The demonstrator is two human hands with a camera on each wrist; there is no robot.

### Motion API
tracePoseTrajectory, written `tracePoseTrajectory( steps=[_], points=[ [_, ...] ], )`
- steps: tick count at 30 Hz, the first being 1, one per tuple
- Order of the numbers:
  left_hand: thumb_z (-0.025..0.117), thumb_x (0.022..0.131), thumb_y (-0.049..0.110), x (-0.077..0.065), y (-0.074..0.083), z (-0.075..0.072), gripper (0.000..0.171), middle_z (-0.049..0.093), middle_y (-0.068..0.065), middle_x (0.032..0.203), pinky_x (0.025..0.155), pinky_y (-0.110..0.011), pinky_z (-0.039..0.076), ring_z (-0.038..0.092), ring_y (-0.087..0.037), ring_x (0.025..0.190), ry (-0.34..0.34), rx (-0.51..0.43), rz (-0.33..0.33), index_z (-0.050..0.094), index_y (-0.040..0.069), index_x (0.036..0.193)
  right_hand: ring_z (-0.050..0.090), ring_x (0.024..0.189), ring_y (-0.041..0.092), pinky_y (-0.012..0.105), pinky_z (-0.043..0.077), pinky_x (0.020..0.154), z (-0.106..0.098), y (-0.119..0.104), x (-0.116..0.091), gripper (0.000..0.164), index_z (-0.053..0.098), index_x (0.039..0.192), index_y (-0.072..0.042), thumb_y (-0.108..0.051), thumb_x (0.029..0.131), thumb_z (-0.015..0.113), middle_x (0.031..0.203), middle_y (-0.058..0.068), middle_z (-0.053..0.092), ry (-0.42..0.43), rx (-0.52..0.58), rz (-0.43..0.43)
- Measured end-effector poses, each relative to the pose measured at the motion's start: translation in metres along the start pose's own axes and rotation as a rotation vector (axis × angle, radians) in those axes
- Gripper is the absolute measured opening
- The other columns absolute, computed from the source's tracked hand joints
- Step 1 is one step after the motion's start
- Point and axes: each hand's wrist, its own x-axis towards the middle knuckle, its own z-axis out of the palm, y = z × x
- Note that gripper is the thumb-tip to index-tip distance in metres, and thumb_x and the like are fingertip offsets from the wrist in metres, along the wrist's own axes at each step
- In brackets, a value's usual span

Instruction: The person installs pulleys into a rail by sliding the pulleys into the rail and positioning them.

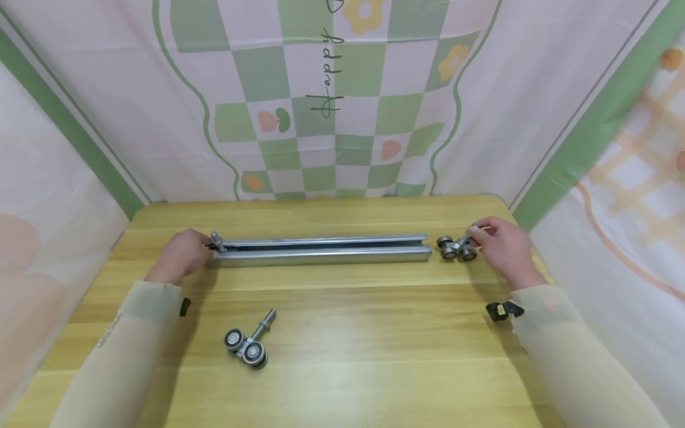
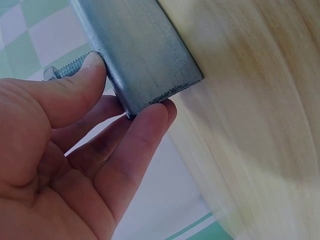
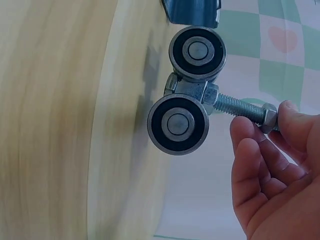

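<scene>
One rail [image 1: 321,258], its left end gripped by the left hand [image 1: 184,254], should be steadied while the roller trolley [image 3: 190,89], bolt [image 3: 240,106] pinched by the right hand [image 1: 503,246] just beside the opposite end, is squared up.

A yellowish wood-grain surface [image 1: 369,327] with rounded far corners fronts a hanging cloth [image 1: 358,113] printed with green-and-white checks, flowers and sideways "Happy" lettering. Green-edged pale fabric [image 1: 605,267] flanks both sides; soft light leaves a faint sheen on the wood.

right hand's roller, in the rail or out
Out: the roller is held past the right end of the rail, a narrow gap between them in the head view.
</scene>
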Motion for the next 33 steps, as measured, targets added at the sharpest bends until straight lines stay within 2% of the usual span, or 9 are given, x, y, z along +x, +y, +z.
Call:
tracePoseTrajectory(
  steps=[5, 17, 33],
  points=[
    [0.066, 0.096, 0.017, 0.001, 0.001, 0.000, 0.036, 0.059, -0.032, 0.126, 0.096, -0.062, 0.044, 0.057, -0.048, 0.111, -0.001, 0.009, 0.003, 0.065, -0.009, 0.121, 0.068, 0.083, 0.032, 0.030, 0.052, 0.059, 0.005, -0.005, 0.001, 0.033, 0.066, 0.114, -0.003, -0.033, 0.101, 0.060, 0.092, 0.014, 0.073, -0.018, 0.023, 0.013],
    [0.067, 0.095, 0.018, 0.001, 0.000, 0.000, 0.039, 0.057, -0.033, 0.129, 0.098, -0.063, 0.042, 0.054, -0.050, 0.114, -0.009, -0.003, 0.000, 0.063, -0.009, 0.123, 0.067, 0.082, 0.029, 0.034, 0.050, 0.060, 0.017, -0.013, 0.002, 0.031, 0.067, 0.112, -0.004, -0.033, 0.101, 0.060, 0.091, 0.012, 0.072, -0.008, 0.029, 0.015],
    [0.067, 0.095, 0.017, 0.002, -0.001, 0.000, 0.034, 0.061, -0.032, 0.124, 0.094, -0.062, 0.045, 0.058, -0.047, 0.108, 0.001, 0.006, 0.007, 0.066, -0.008, 0.118, 0.067, 0.083, 0.028, 0.038, 0.051, 0.065, 0.026, -0.021, 0.002, 0.035, 0.067, 0.111, -0.005, -0.038, 0.102, 0.058, 0.095, 0.014, 0.072, -0.022, 0.020, -0.010]
  ],
)
